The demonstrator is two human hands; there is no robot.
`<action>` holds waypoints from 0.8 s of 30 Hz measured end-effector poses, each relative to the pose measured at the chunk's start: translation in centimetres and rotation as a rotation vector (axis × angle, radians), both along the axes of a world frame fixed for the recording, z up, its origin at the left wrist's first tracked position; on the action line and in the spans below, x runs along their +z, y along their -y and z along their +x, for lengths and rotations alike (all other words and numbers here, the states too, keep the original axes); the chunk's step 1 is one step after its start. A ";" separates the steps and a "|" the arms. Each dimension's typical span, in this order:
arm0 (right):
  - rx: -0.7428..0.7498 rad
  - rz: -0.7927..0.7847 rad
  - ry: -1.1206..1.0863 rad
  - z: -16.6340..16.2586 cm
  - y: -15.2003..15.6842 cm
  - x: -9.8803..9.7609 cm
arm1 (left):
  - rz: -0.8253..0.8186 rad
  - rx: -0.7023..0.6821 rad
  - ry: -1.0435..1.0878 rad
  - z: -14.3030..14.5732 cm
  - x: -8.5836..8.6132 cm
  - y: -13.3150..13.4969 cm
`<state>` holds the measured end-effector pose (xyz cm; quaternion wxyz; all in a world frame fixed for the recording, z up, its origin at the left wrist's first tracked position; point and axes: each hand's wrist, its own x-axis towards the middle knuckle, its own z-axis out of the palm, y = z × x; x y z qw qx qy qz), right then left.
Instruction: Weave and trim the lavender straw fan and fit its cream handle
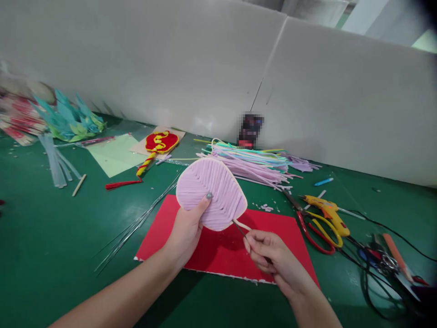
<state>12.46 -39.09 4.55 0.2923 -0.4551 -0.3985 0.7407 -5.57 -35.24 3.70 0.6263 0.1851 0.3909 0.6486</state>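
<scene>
My left hand grips a pink leaf-shaped piece made of pipe cleaners, thumb pressed on its face, and holds it upright above a red sheet. At the leaf's lower right tip a pale stem end and a thin wire stick out. My right hand is closed in a pinch on that wire, just below the leaf.
A pile of pastel pipe cleaners lies behind the leaf. Red-handled scissors and a yellow glue gun with its cable lie at the right. Thin wires, glue sticks, a red-and-yellow ornament and teal leaves are at the left.
</scene>
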 end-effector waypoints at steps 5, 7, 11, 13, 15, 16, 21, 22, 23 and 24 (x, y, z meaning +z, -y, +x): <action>0.019 -0.127 -0.145 -0.1 -0.3 -0.9 | 0.012 0.033 -0.066 0.1 0.2 0.1; -0.049 -0.016 -0.012 -0.4 -0.4 -1.0 | 0.022 0.070 -0.106 0.2 0.3 0.1; -0.199 0.370 0.340 -0.9 0.2 -0.9 | 0.001 0.123 -0.135 0.3 0.5 0.2; -0.223 0.615 0.543 -1.1 0.6 -0.8 | -0.024 0.127 -0.124 0.4 0.5 0.3; -0.247 0.825 0.708 -1.2 1.0 -0.9 | -0.036 0.123 -0.106 0.4 0.6 0.3; -0.269 0.908 0.764 -1.3 1.1 -1.1 | -0.038 0.121 -0.100 0.4 0.6 0.3; -0.364 1.291 1.012 -2.0 1.4 -2.0 | -0.093 0.131 -0.092 0.2 0.2 0.1; -0.366 1.350 1.069 -2.2 1.4 -2.1 | -0.110 0.127 -0.087 0.1 0.1 0.0; -0.366 1.398 1.123 -2.4 1.4 -2.2 | -0.124 0.123 -0.082 0.0 0.0 -0.1; -0.364 1.433 1.172 -2.6 1.5 -2.2 | -0.134 0.122 -0.077 0.0 0.0 -0.1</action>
